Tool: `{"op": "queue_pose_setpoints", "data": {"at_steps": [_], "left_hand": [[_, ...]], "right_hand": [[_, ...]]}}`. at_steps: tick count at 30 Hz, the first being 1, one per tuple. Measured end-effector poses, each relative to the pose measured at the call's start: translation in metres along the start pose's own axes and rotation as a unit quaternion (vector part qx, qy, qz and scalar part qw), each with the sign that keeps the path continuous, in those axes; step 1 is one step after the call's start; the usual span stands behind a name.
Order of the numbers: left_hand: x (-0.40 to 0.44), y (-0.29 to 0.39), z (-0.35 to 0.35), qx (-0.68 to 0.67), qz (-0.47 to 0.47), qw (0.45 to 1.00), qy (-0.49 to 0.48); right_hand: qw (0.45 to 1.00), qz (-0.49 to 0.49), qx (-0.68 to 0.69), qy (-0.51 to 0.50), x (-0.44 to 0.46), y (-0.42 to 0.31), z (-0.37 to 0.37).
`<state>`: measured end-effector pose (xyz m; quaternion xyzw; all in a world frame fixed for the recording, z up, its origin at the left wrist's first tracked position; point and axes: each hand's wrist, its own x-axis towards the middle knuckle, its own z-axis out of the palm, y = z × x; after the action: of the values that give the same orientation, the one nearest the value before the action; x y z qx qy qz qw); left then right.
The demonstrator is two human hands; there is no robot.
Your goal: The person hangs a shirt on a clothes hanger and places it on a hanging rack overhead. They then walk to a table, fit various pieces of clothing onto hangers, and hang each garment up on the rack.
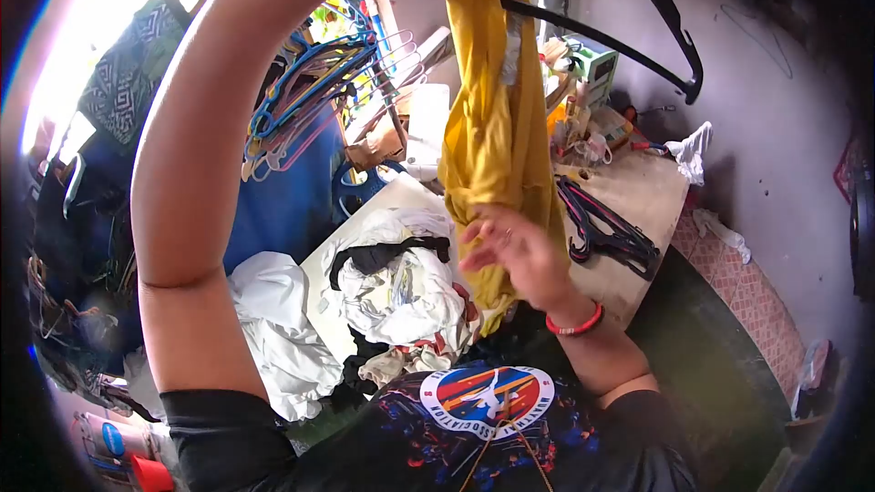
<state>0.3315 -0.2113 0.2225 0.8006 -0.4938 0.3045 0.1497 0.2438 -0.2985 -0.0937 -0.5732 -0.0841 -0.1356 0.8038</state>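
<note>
A yellow garment (492, 137) hangs down in front of me from the top edge of the view, with a black hanger (602, 35) behind and beside it. My left arm is raised across the upper left, and its hand is beyond the top edge. My right hand (518, 255), with a red bracelet at the wrist, is in front of the lower part of the yellow garment, its fingers apart and slightly bent. Below and to the left lies a heap of white clothes (401, 301) with black pieces among it.
Black hangers (609, 226) lie on the table (652, 178) at the right. Colourful hangers (314, 96) hang in a bunch at the upper left. White cloth (283, 328) spills over the table's left side. A green box (597, 73) and small items stand at the back.
</note>
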Motion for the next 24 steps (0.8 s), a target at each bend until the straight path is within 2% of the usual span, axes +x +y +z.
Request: {"op": "queue_pose_setpoints", "data": {"at_steps": [2,5,6,9,10,11,13,14,15,17,19,20,21,23,24], "left_hand": [[-0.003,-0.005,0.003,-0.004,0.018,1.000,-0.004],[-0.007,-0.011,0.012,-0.015,0.030,0.999,-0.003],[-0.010,-0.010,0.014,-0.049,0.013,0.999,-0.015],[-0.025,-0.009,0.013,-0.109,0.011,0.992,-0.067],[-0.022,-0.019,0.026,-0.067,0.003,0.995,-0.068],[-0.017,-0.051,0.059,-0.077,0.115,0.990,-0.029],[-0.032,-0.078,0.089,-0.084,0.104,0.991,0.010],[-0.047,-0.084,0.096,-0.113,0.054,0.992,-0.003],[-0.061,-0.088,0.097,-0.114,0.001,0.992,-0.059],[-0.099,-0.114,0.139,-0.225,-0.061,0.970,-0.062],[-0.148,-0.111,0.167,-0.306,-0.125,0.940,-0.079],[-0.174,-0.115,0.188,-0.316,-0.115,0.940,-0.054],[-0.195,-0.102,0.194,-0.307,-0.104,0.946,-0.016],[-0.238,-0.096,0.214,-0.292,-0.184,0.938,-0.023],[-0.258,-0.099,0.227,-0.265,-0.186,0.946,-0.005]], "right_hand": [[0.994,-0.007,-0.059,0.087,0.009,-0.008,-0.011],[0.970,-0.094,-0.153,0.161,0.005,-0.021,-0.008],[0.942,-0.197,-0.167,0.215,0.011,-0.018,-0.005],[0.948,-0.097,-0.141,0.270,0.019,-0.005,-0.044],[0.967,-0.118,0.029,0.225,0.018,-0.006,-0.040],[0.966,-0.094,0.123,0.207,0.012,-0.006,-0.044],[0.936,-0.042,0.307,0.165,-0.004,-0.005,-0.060],[0.910,-0.028,0.349,0.223,-0.008,-0.020,-0.057],[0.911,-0.052,0.358,0.198,-0.015,-0.017,-0.076],[0.906,-0.101,0.381,0.153,-0.035,0.000,-0.121],[0.883,-0.088,0.351,0.300,-0.039,0.001,-0.124],[0.863,-0.080,0.333,0.372,-0.042,0.002,-0.125],[0.866,-0.080,0.329,0.368,-0.046,0.006,-0.132],[0.874,-0.076,0.318,0.359,-0.053,0.015,-0.151],[0.862,-0.070,0.309,0.397,-0.052,0.006,-0.139]]}}
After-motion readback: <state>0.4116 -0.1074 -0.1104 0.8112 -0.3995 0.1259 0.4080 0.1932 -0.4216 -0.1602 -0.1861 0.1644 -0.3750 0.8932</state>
